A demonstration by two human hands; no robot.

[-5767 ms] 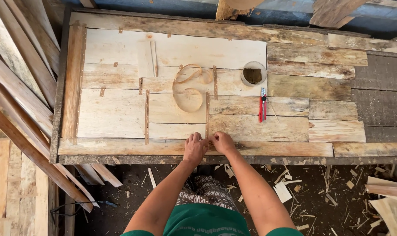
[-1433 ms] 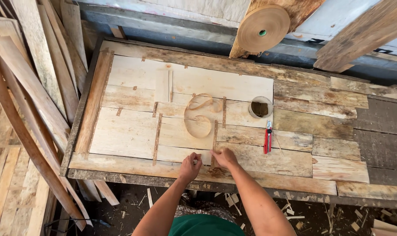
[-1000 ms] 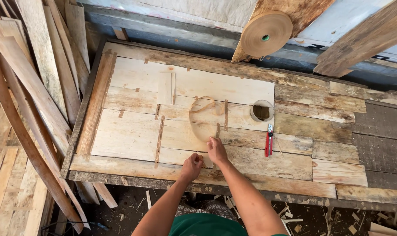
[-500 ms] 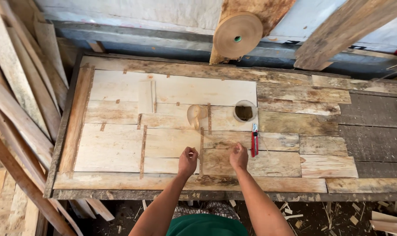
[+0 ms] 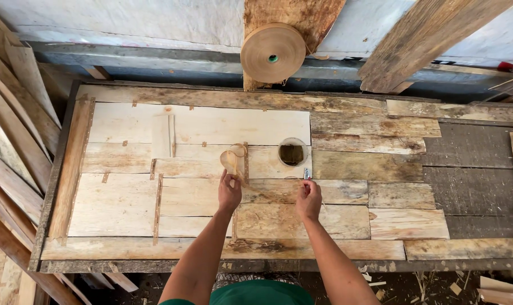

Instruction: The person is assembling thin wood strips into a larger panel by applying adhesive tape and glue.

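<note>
Head view, read from left to right. Leaning wooden planks (image 5: 13,152) stand at the far left beside the workbench (image 5: 59,186), whose top is covered by pale veneer sheets (image 5: 121,203) joined with short strips of brown tape. Near the centre, the left hand (image 5: 229,192) rests on the veneer with its fingers pinched on the lower end of a loose tape strip (image 5: 232,162); the strip curls upward from the fingertips and lies along a vertical seam between two sheets. Just to the right, a round hole (image 5: 292,152) opens in the bench top. Below it, the right hand (image 5: 309,199) is closed over a small tool (image 5: 307,173), of which only the metallic tip shows above the fingers; the kind of tool cannot be told. Above the bench, a large roll of brown tape (image 5: 273,52) hangs on a weathered board (image 5: 293,14). To the right lie darker, rough boards (image 5: 375,144).

The step in hand appears to be fixing the tape strip over the seam, with the tool just taken up. The next move probably calls for holding the strip flat and straight on the joint while the tool trims or presses it, with the left fingers kept out of its path.
</note>
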